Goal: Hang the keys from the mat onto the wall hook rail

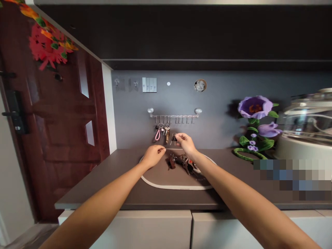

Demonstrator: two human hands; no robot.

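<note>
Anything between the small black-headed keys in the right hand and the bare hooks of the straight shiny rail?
Nothing visible between the keys in the right hand and the bare hooks. Hanging keys with a brown tag sit just left, beside that path.

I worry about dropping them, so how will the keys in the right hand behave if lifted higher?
The keys likely swing and splay, as they hang from a ring. They seem light: the right hand pinches them with its fingertips.

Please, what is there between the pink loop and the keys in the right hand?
In the head view, mainly a brown tag hangs between the pink loop and the keys in the right hand.
</note>
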